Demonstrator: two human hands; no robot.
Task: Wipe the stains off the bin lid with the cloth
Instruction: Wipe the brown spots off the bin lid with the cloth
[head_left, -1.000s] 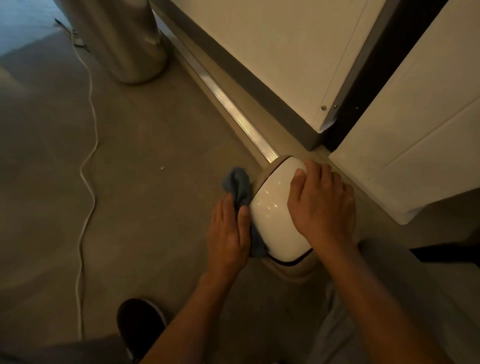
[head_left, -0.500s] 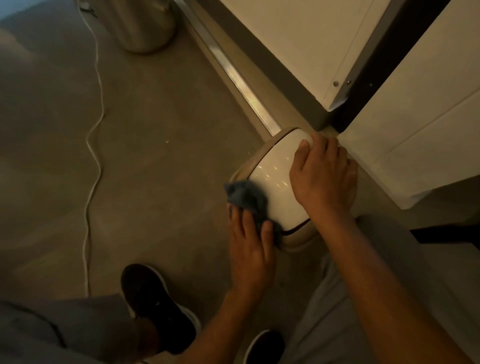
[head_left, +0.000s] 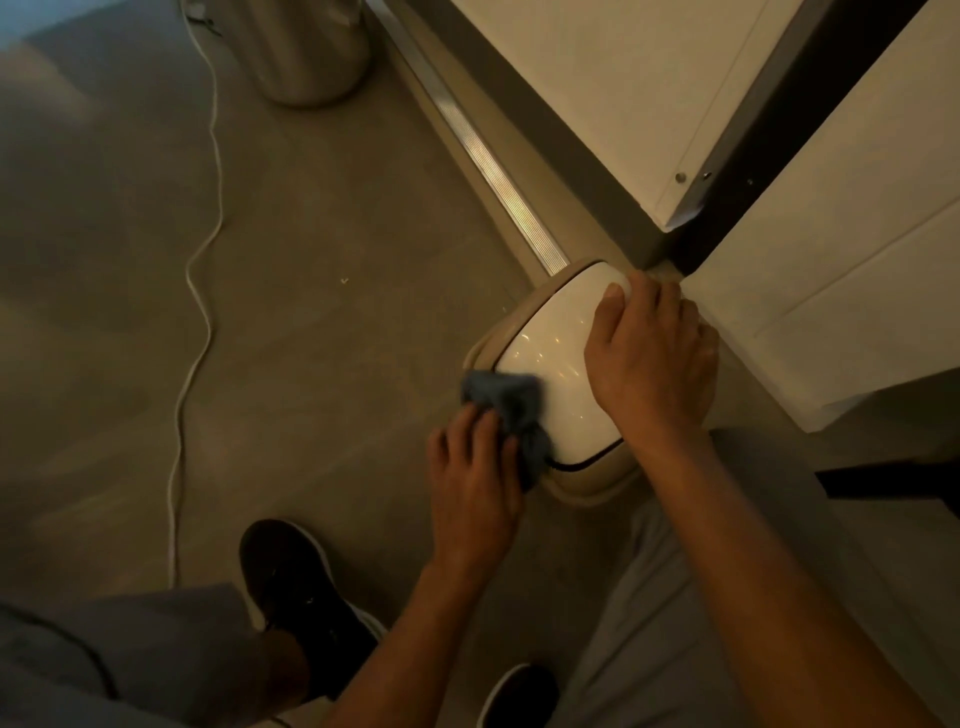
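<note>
A small bin with a glossy white lid (head_left: 553, 358) stands on the floor beside white cabinets. My left hand (head_left: 475, 478) holds a crumpled blue-grey cloth (head_left: 506, 402) against the lid's near left corner, fingers curled round the cloth's lower part. My right hand (head_left: 652, 358) lies over the lid's right side, thumb on top and fingers wrapped over the far edge. No stains can be made out in the dim light.
White cabinet doors (head_left: 810, 270) rise right of the bin, with a metal floor strip (head_left: 488, 171) running to it. A steel cylinder (head_left: 306, 47) stands at the top. A white cable (head_left: 200, 291) snakes down the floor. My dark shoes (head_left: 301, 597) are below.
My left hand and the cloth slid from the lid's left side down to its near left corner. The camera shifted, bringing my legs and shoes into view. My right hand stayed on the lid.
</note>
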